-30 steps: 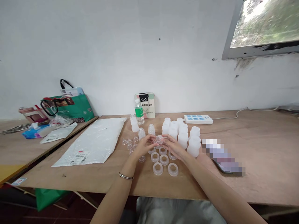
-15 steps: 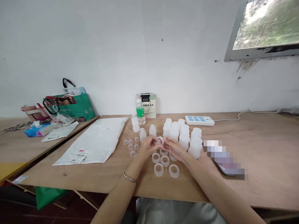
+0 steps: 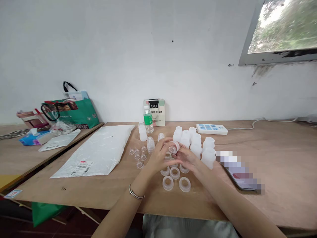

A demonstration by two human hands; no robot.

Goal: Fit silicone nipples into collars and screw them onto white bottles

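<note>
Above the middle of the table, my left hand point(image 3: 159, 156) and my right hand point(image 3: 188, 158) both hold a translucent bottle collar ring point(image 3: 174, 147), tilted so its round opening faces me. Something clear seems to sit inside the ring, too small to make out. Fingers of both hands curl round its sides. More collar rings point(image 3: 184, 184) lie flat below the hands, some partly covered. Left of my left hand lie several clear bottle nipples point(image 3: 140, 164). Frosted baby bottles point(image 3: 208, 158) stand in a group behind and right of my right hand. A clear-domed bottle piece point(image 3: 150, 144) stands behind the left hand.
A white mailing bag point(image 3: 99, 148) lies to the left. A water bottle point(image 3: 148, 120) and a paper bag point(image 3: 160, 114) stand at the wall. A power strip point(image 3: 212, 129) lies at the back right, with a phone point(image 3: 239, 173) nearer me. A green bag point(image 3: 81, 114) stands far left.
The collar ring has been raised slightly and turned, its opening now more toward me. My left fingers have shifted up and over it. The view has moved slightly.
</note>
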